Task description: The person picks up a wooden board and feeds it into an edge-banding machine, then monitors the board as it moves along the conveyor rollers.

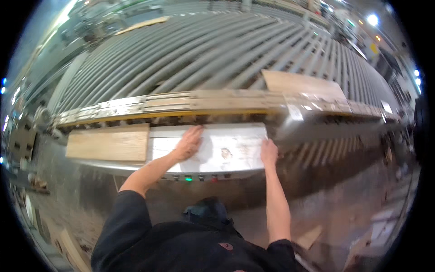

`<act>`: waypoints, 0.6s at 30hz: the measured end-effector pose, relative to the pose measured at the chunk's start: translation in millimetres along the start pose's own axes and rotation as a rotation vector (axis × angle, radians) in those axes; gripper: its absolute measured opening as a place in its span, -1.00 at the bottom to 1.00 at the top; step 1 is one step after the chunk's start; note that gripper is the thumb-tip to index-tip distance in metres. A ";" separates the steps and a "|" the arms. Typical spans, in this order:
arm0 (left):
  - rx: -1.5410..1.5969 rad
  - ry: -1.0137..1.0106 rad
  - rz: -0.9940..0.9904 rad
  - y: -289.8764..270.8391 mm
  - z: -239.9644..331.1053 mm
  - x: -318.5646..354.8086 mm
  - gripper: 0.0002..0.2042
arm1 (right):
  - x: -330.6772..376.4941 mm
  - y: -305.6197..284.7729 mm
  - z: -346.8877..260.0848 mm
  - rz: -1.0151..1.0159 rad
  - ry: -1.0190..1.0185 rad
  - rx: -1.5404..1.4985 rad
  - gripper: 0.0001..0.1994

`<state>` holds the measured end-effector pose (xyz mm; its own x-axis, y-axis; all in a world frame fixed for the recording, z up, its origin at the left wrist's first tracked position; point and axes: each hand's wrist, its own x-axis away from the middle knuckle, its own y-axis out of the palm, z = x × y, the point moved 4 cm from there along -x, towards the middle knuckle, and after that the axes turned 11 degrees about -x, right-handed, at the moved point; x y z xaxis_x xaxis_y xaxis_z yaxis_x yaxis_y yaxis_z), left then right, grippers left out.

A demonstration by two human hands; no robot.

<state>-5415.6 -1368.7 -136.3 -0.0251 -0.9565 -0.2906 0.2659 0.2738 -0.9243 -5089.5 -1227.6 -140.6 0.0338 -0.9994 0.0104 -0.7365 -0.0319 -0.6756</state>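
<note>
A narrow white worktop (210,158), its surface marked with worn patches, lies in front of me. My left hand (189,144) rests on it near the middle, fingers stretched toward the far edge. At the worktop's right end is my right hand (269,153), fingers curled in at the edge; blur hides whether anything thin is between them. A pale wooden board (108,143) lies flat across the worktop's left part, apart from both hands.
Beyond the worktop runs a metal rail (167,103) with a yellow strip, bordering a wide roller conveyor (181,59). Another wooden board (303,85) lies on the rollers at right. A lit green button (188,178) is on the worktop's front. Wood pieces (74,251) lie at lower left.
</note>
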 end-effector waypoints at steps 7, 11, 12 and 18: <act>0.006 -0.006 -0.004 -20.9 11.2 -8.7 -0.62 | -2.9 7.9 -6.2 -0.015 0.016 0.027 -0.51; -0.012 0.021 0.022 -24.3 13.8 -10.6 -0.62 | -0.4 1.9 -10.8 0.003 0.024 0.035 -0.52; -0.017 0.024 0.031 -24.3 16.5 -12.5 -0.62 | -3.7 1.9 -4.2 0.010 -0.001 0.047 -0.53; 0.063 -0.015 0.021 -0.7 -6.9 6.5 -0.58 | 10.2 6.7 -17.1 -0.119 -0.096 0.156 -0.70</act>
<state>-5422.5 -1374.4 -139.2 -0.0047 -0.9522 -0.3054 0.3262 0.2873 -0.9006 -5105.6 -1238.3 -132.4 0.1839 -0.9825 0.0310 -0.6103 -0.1388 -0.7799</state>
